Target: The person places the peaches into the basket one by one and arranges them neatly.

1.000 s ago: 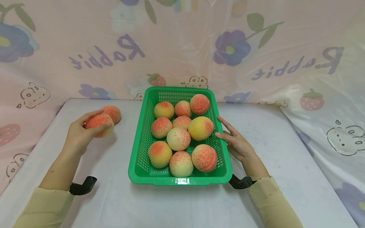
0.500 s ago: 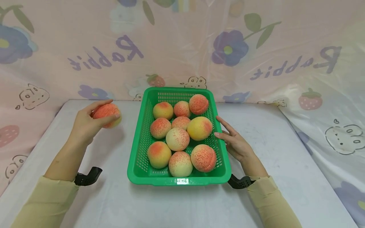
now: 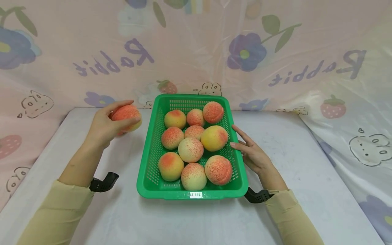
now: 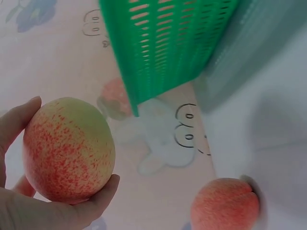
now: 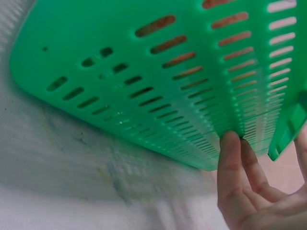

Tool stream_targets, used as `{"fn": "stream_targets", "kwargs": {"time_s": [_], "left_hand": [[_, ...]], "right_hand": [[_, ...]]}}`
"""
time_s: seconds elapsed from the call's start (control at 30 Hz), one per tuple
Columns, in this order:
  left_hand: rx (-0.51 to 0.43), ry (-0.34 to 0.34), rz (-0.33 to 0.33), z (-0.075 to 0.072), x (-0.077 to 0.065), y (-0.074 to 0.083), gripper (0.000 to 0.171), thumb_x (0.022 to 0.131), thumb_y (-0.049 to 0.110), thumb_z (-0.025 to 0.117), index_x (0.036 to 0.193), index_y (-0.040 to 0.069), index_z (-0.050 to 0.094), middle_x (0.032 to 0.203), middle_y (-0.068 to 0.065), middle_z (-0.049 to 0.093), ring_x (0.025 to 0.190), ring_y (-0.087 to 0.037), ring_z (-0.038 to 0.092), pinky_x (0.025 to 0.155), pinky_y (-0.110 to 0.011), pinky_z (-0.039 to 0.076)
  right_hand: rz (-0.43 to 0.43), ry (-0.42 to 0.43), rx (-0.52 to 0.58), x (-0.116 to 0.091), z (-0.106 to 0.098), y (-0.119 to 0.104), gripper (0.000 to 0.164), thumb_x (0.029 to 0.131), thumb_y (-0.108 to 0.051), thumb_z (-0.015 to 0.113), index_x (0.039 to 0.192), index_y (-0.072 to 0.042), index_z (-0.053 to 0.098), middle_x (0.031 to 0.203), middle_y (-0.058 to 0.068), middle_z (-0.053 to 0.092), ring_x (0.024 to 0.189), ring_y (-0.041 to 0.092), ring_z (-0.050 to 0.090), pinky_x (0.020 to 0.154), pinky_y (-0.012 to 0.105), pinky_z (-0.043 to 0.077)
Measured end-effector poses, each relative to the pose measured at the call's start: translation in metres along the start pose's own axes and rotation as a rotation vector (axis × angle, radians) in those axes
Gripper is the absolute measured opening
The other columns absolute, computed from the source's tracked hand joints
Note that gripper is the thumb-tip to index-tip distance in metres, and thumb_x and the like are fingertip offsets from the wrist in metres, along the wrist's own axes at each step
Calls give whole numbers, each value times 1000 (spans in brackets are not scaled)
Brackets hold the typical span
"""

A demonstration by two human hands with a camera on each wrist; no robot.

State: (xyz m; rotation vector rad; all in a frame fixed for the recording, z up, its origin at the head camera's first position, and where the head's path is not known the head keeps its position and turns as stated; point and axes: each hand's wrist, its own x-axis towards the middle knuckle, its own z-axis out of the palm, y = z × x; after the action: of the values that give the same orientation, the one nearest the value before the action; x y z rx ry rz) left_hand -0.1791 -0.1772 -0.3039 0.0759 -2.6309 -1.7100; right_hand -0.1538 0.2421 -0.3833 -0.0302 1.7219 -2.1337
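My left hand [image 3: 104, 124] grips a red-and-yellow peach [image 3: 127, 114] between thumb and fingers, left of the green basket [image 3: 192, 194]. The left wrist view shows this peach [image 4: 69, 151] speckled red, with a pale top. Another peach [image 4: 225, 206] lies on the table below it, almost wholly hidden behind the held one in the head view. My right hand [image 3: 255, 154] holds the basket's right side, thumb over the rim. In the right wrist view its fingers [image 5: 232, 167] press the slotted wall under the rim. Several peaches [image 3: 191, 149] lie in the basket.
The basket stands mid-table on a white cloth [image 3: 196, 224]. A printed curtain [image 3: 190, 44] rises right behind the table and along its sides. A white label [image 3: 195, 195] sits on the basket's near rim. Black wrist mounts [image 3: 104, 182] stick out from both forearms.
My left hand has carried its peach rightward and away from me, toward the basket, passing over the peach on the table. The right hand has kept its place at the basket.
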Motion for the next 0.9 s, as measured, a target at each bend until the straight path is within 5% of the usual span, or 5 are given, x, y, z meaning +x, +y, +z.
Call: {"fn": "stream_targets", "kwargs": {"time_s": [0.37, 0.67, 0.9], "left_hand": [[21, -83, 15, 11, 6, 21, 63, 82, 35, 76, 139, 28, 50, 131, -5, 45, 96, -18, 44, 57, -25, 42], [-9, -166, 74, 27, 15, 38, 59, 85, 22, 74, 140, 20, 51, 140, -9, 46, 116, -23, 48, 89, -29, 46], [7, -186, 90, 37, 19, 45, 60, 84, 22, 75, 139, 19, 51, 140, -10, 47, 115, -24, 51, 86, -29, 48]], "right_hand": [[-6, -10, -3, -1, 0, -1, 70, 97, -5, 53, 152, -36, 22, 122, 2, 53, 95, 14, 66, 81, 31, 55], [-7, -13, 4, -1, 0, 0, 71, 97, -6, 54, 152, -36, 22, 124, 3, 51, 96, 14, 66, 81, 31, 55], [-6, -12, 0, -1, 0, -1, 71, 97, -6, 54, 152, -36, 23, 125, 3, 51, 99, 15, 66, 81, 31, 55]]}}
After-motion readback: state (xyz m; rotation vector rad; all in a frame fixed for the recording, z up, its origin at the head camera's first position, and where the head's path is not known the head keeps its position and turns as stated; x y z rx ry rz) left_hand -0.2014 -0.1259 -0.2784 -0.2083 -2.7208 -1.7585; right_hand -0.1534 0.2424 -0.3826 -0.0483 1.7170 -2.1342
